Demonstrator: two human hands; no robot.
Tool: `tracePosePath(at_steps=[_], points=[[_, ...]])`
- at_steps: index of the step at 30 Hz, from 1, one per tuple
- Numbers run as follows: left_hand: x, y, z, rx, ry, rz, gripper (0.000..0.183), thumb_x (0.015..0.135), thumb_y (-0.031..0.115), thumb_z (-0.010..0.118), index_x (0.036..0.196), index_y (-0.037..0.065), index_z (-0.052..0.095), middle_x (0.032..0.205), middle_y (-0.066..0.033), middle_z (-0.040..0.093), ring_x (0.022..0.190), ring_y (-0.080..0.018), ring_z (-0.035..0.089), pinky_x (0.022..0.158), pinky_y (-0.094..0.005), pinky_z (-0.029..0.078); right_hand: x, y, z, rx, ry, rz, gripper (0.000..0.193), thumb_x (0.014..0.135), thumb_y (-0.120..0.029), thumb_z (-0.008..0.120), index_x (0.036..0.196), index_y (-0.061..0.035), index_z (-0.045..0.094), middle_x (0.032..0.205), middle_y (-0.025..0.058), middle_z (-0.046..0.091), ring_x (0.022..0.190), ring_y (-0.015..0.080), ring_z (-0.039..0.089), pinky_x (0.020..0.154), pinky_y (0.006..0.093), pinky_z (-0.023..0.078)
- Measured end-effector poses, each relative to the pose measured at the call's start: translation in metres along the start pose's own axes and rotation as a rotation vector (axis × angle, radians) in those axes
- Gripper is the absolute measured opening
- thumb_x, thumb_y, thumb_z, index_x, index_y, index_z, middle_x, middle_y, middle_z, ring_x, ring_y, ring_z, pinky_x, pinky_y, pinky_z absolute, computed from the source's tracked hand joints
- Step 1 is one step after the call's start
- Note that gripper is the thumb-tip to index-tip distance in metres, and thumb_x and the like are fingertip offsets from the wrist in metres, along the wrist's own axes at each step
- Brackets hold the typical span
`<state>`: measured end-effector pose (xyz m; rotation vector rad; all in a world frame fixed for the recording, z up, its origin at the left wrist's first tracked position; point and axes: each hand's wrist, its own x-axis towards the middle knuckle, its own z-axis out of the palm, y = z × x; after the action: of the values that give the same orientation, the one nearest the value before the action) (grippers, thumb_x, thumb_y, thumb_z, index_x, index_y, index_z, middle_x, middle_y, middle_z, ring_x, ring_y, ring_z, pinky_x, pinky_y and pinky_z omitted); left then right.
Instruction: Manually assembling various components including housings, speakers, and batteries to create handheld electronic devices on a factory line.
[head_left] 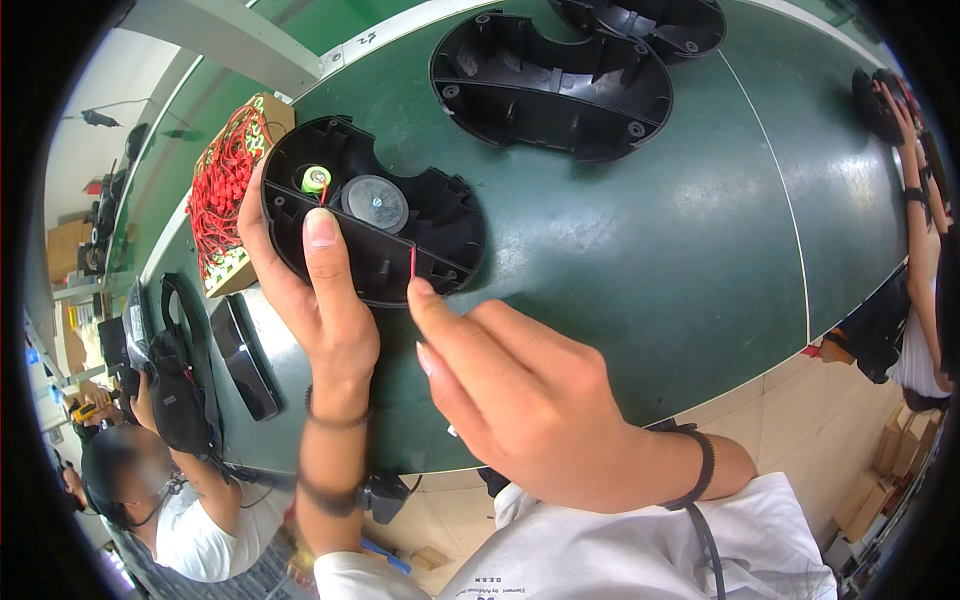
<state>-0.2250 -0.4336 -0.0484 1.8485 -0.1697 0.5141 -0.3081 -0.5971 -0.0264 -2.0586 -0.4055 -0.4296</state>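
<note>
My left hand is closed round the left side of a black plastic shell half, thumb over its inner dividing rib. Inside the shell sit a green battery cell with a short red lead and a round grey disc with a central screw. At the shell's near right edge, my right hand has its fingers curled, its index fingertip on a thin red wire. The thumb tip is apart from the index tip. Where the wire runs beyond that fingertip is hidden.
A carton of green cells with red leads stands left of the shell. Nearby lie a dark phone and a black bag. More black shell halves rest farther back on the green table. People work at both sides.
</note>
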Motion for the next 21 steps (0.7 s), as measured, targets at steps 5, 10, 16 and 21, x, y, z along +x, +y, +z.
tracePosePath(at_steps=[5, 10, 16, 21], points=[[0.0, 0.005, 0.0, -0.056, -0.093, 0.032, 0.057, 0.107, 0.021, 0.056, 0.155, -0.005, 0.039, 0.146, -0.0179, 0.053, 0.131, -0.0245, 0.055, 0.115, -0.0379, 0.042, 0.008, -0.002, -0.02, 0.42, -0.14, 0.364, 0.061, 0.091, 0.005, 0.074, 0.149, 0.0026, 0.053, 0.078, 0.0079, 0.074, 0.068, 0.0157, 0.075, 0.068, 0.0282, 0.063], [-0.003, 0.002, -0.006, -0.139, -0.111, -0.108, 0.062, 0.105, 0.028, 0.058, 0.153, -0.007, 0.041, 0.146, -0.0189, 0.053, 0.131, -0.0253, 0.056, 0.115, -0.0396, 0.043, 0.007, 0.001, -0.026, 0.476, -0.207, 0.323, 0.06, 0.092, 0.002, 0.076, 0.149, 0.002, 0.054, 0.083, 0.0081, 0.077, 0.072, 0.0141, 0.075, 0.072, 0.0281, 0.064], [-0.004, 0.014, -0.006, -0.225, -0.16, -0.119, 0.066, 0.103, 0.032, 0.06, 0.153, -0.008, 0.04, 0.143, -0.0198, 0.055, 0.129, -0.0253, 0.058, 0.114, -0.0389, 0.044, 0.022, 0.006, -0.036, 0.212, -0.054, 0.165, 0.024, 0.089, -0.005, 0.082, 0.113, -0.0022, 0.081, 0.077, 0.0091, 0.073, 0.061, 0.016, 0.066, 0.055, 0.0307, 0.047], [-0.005, 0.019, -0.003, -0.244, -0.167, -0.106, 0.068, 0.102, 0.032, 0.061, 0.152, -0.009, 0.04, 0.143, -0.0207, 0.056, 0.129, -0.0257, 0.058, 0.113, -0.0387, 0.045, 0.029, 0.013, -0.036, 0.258, -0.043, 0.127, 0.021, 0.084, -0.005, 0.086, 0.105, -0.004, 0.083, 0.076, 0.0066, 0.066, 0.059, 0.0153, 0.059, 0.054, 0.0281, 0.044]])
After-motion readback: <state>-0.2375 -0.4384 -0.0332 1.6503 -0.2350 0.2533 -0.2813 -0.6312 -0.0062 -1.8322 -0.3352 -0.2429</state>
